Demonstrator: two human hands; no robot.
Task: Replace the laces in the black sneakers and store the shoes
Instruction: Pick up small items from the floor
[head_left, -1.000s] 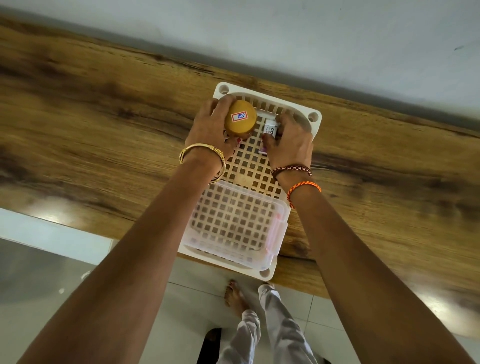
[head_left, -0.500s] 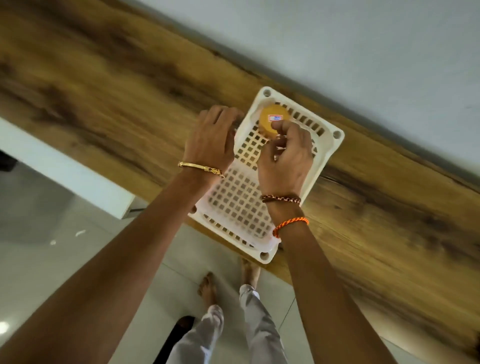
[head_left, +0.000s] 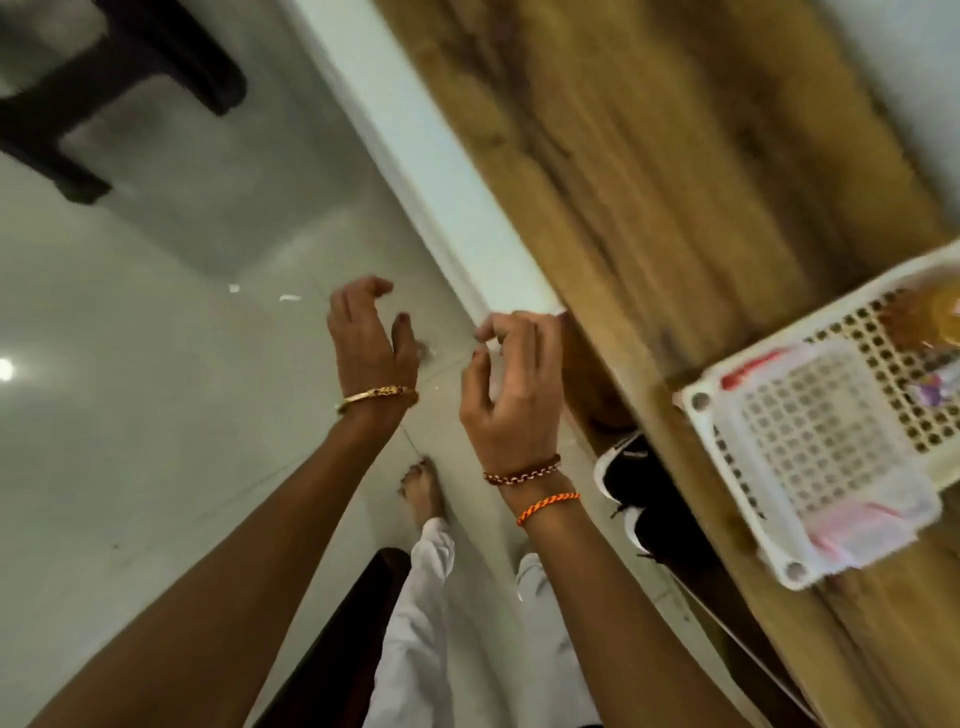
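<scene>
Hands: left hand (head_left: 366, 332), right hand (head_left: 511, 384) loosely curled, empty | black white-soled sneakers (head_left: 641, 499) on floor under wooden surface (head_left: 675, 182) | storing apparently pending

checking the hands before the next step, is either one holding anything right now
Nothing is held: the left hand and right hand hang over the floor with fingers loosely curled and bare.

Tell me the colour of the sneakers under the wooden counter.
Black with white soles; the sneakers show in the head view, though blurred.
</scene>
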